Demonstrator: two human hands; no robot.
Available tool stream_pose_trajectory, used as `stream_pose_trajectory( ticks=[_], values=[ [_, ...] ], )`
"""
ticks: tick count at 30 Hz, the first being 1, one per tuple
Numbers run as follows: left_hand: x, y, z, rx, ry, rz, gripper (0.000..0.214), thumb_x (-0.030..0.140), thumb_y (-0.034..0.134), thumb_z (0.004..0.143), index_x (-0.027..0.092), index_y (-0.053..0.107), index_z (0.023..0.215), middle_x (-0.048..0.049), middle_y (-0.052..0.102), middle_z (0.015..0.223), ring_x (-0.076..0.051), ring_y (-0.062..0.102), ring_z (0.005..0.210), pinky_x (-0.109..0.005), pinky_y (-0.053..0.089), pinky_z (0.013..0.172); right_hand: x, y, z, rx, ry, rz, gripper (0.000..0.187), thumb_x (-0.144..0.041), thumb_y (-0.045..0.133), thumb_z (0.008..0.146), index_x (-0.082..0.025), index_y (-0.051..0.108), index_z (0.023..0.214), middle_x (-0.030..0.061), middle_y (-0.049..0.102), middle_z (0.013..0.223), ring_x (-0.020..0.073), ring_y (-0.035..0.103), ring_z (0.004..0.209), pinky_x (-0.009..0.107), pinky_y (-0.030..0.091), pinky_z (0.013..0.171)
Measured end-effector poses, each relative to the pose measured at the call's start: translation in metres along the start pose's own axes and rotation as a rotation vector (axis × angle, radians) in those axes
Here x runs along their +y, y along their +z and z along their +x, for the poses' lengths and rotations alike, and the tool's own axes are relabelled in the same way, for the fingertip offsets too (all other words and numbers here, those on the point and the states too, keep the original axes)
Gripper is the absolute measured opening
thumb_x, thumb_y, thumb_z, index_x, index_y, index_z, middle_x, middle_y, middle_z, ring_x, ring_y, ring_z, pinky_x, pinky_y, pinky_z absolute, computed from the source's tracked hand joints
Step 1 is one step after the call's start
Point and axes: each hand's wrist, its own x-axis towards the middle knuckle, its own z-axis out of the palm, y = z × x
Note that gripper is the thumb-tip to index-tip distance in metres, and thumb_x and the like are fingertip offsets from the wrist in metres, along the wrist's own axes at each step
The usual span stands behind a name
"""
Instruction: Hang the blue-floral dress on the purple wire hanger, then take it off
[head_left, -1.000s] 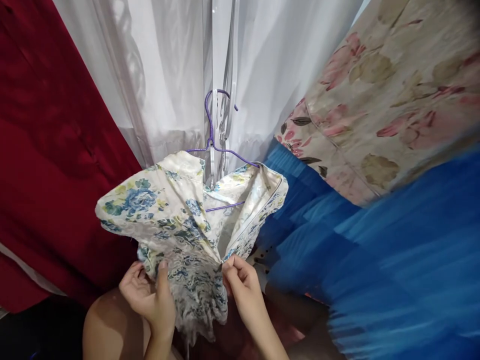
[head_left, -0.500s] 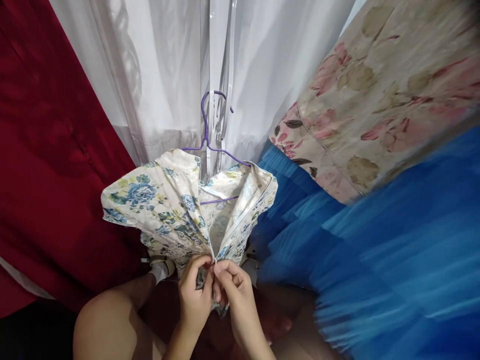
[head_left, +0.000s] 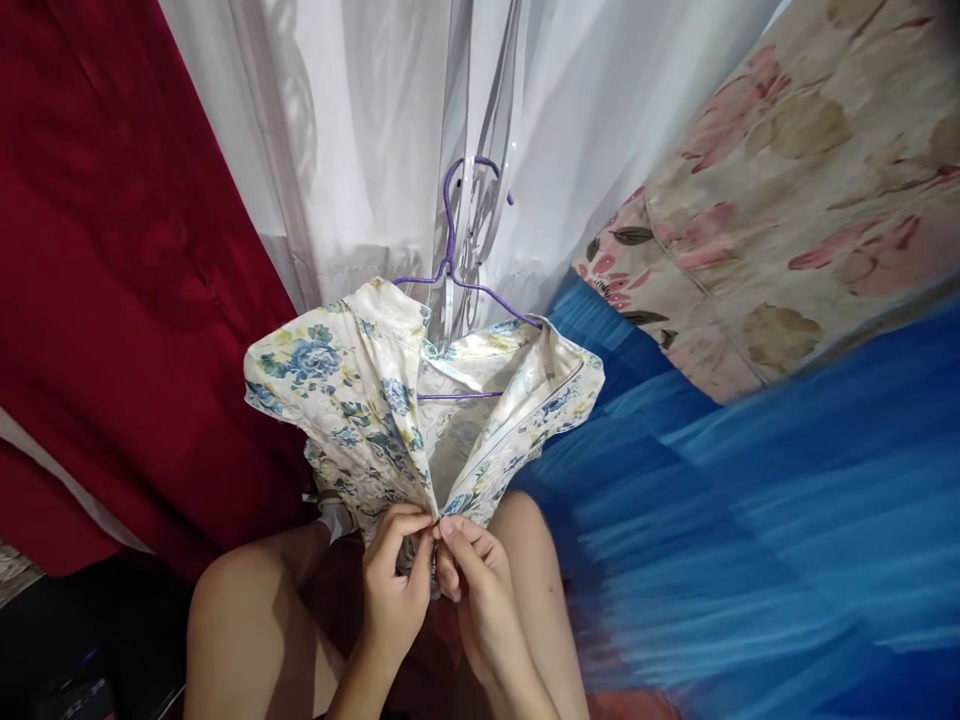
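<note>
A cream dress with blue flowers [head_left: 352, 400] hangs on a purple wire hanger [head_left: 457, 265] in front of a white sheer curtain. Its back opening gapes, and a zip runs down the right edge. My left hand [head_left: 394, 590] and my right hand [head_left: 472, 580] meet at the bottom of that opening. Both pinch the fabric there, fingertips touching, at the base of the zip. My knees show below the hands.
A dark red curtain [head_left: 112, 280] hangs at the left. The white curtain [head_left: 375, 140] fills the middle. A blue bedsheet [head_left: 750, 520] lies at the right under a cloth with pink flowers [head_left: 787, 200]. Dark objects sit on the floor at the lower left [head_left: 75, 680].
My left hand has let go of the skirt at the left and come in to meet the right hand at the zip's base. The view has shifted slightly, so the dress sits further right.
</note>
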Motion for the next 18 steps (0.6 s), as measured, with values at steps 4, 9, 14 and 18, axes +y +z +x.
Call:
stream_pose_trajectory(
  ticks=[4, 9, 14, 18],
  values=[
    [-0.0043, -0.0042, -0.0023, 0.014, -0.024, -0.013, 0.015, 0.011, 0.053, 0.094, 0.021, 0.06, 0.104, -0.0053, 0.063, 0.099, -0.017, 0.066, 0.095, -0.03, 0.055, 0.084, 0.0023, -0.0014, 0.0022, -0.056, 0.016, -0.051, 0.036, -0.041, 0.076, 0.084, -0.016, 0.052, 0.072, -0.0073, 0.045, 0.049, 0.0048, 0.028, 0.046, 0.022, 0.017, 0.048],
    [-0.0057, -0.0086, 0.0014, 0.011, -0.031, 0.012, 0.011, 0.015, 0.056, 0.094, 0.02, 0.062, 0.102, -0.0066, 0.065, 0.099, -0.019, 0.067, 0.096, -0.031, 0.057, 0.084, 0.0035, 0.0003, 0.0039, -0.07, -0.032, -0.096, 0.037, -0.045, 0.079, 0.078, -0.017, 0.056, 0.084, -0.007, 0.052, 0.049, 0.0053, 0.033, 0.042, 0.019, 0.021, 0.045],
    [-0.0039, -0.0049, -0.0008, 0.008, -0.06, -0.009, 0.012, 0.015, 0.056, 0.095, 0.019, 0.063, 0.104, -0.0078, 0.066, 0.101, -0.019, 0.067, 0.098, -0.032, 0.057, 0.087, -0.0018, 0.007, 0.0035, -0.024, -0.115, -0.198, 0.034, -0.049, 0.069, 0.087, -0.02, 0.052, 0.087, -0.0091, 0.045, 0.051, 0.0073, 0.035, 0.046, 0.019, 0.026, 0.048],
    [-0.004, -0.0026, -0.0037, -0.002, -0.075, -0.034, 0.016, 0.013, 0.055, 0.095, 0.02, 0.062, 0.107, -0.0088, 0.066, 0.107, -0.019, 0.067, 0.102, -0.033, 0.057, 0.09, -0.0047, 0.0077, 0.005, 0.005, -0.17, -0.351, 0.031, -0.045, 0.063, 0.093, -0.018, 0.053, 0.081, -0.0075, 0.043, 0.056, 0.0083, 0.035, 0.052, 0.022, 0.029, 0.051]
  ],
)
